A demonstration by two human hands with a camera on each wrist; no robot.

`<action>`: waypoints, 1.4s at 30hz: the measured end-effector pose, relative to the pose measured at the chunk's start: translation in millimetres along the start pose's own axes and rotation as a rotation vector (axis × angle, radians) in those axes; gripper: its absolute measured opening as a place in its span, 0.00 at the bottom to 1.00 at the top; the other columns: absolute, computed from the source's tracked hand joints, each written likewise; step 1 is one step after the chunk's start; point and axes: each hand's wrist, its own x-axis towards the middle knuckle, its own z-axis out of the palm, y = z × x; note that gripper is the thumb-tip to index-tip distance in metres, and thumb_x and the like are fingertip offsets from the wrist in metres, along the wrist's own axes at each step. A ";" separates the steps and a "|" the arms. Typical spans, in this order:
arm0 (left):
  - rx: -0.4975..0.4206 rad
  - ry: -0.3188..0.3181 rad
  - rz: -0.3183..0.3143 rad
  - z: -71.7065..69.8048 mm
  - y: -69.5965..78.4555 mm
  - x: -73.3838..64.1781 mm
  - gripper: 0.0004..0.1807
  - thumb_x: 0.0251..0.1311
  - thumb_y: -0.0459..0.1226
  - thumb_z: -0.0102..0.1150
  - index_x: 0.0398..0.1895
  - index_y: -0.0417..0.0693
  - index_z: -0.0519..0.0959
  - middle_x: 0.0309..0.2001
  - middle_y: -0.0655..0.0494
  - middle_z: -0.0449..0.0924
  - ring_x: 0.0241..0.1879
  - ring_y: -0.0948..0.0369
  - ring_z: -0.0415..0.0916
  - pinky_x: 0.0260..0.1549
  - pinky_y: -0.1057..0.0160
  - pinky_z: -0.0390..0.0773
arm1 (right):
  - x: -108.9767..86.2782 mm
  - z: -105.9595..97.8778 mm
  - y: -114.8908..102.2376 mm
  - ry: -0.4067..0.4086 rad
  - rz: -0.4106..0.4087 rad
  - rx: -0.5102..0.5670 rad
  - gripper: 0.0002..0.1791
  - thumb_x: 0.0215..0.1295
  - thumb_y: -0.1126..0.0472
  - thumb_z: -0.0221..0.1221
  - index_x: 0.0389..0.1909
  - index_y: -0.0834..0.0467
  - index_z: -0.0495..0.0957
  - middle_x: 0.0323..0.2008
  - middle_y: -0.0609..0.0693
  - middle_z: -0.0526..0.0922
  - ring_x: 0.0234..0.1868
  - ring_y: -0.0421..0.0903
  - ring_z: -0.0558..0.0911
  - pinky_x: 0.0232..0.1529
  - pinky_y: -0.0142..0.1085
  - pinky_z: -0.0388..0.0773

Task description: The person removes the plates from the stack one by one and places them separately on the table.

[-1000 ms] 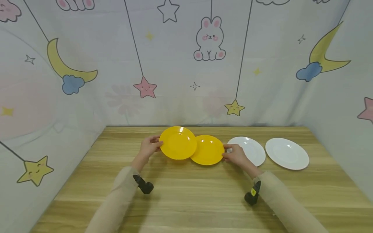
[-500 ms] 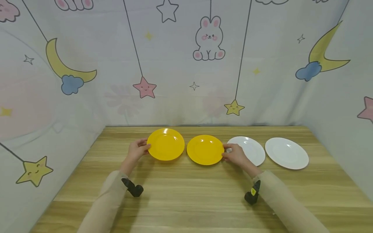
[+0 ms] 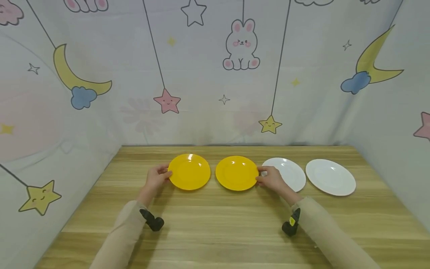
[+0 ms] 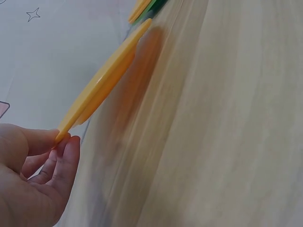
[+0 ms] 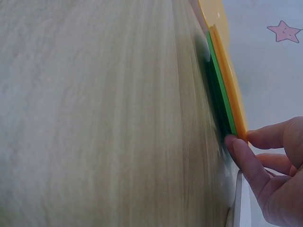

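The left yellow plate (image 3: 189, 172) has moved left; your left hand (image 3: 156, 178) pinches its rim above the table (image 3: 215, 231). Your right hand (image 3: 272, 179) pinches the yellow-on-green plate stack (image 3: 236, 173), likely to steady it.

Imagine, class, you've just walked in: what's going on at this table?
A person is handling plates at a wood-grain table. The left hand grips a yellow plate by its rim, just off the tabletop. The right hand pinches the rim of a second yellow plate, with a green plate beneath it. Farther right lie one white plate, partly behind the right hand, and another white plate.
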 end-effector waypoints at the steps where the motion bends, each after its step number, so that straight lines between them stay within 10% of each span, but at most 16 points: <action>1: 0.000 0.002 -0.005 0.9 0.2 -0.4 0.21 0.60 0.28 0.53 0.56 0.28 0.68 0.42 0.40 0.74 0.27 0.68 0.73 0.29 0.69 0.80 | -0.2 0.0 0.3 -0.001 -0.005 -0.002 0.25 0.57 0.69 0.57 0.56 0.73 0.67 0.52 0.68 0.72 0.24 0.39 0.80 0.28 0.29 0.80; 27: 0.028 -0.005 0.021 8.7 -15.4 5.6 0.21 0.56 0.27 0.56 0.54 0.26 0.69 0.42 0.37 0.75 0.26 0.67 0.74 0.25 0.70 0.80 | 1.2 1.1 2.0 0.007 -0.009 -0.001 0.25 0.56 0.69 0.58 0.56 0.73 0.68 0.51 0.68 0.73 0.24 0.40 0.81 0.27 0.30 0.80; 42: 0.255 -0.007 0.074 6.6 -20.9 6.0 0.22 0.55 0.31 0.59 0.52 0.29 0.71 0.42 0.37 0.75 0.36 0.56 0.77 0.28 0.69 0.80 | 0.8 1.1 1.6 0.010 -0.009 -0.006 0.25 0.57 0.69 0.58 0.56 0.73 0.67 0.50 0.67 0.74 0.24 0.40 0.81 0.27 0.30 0.80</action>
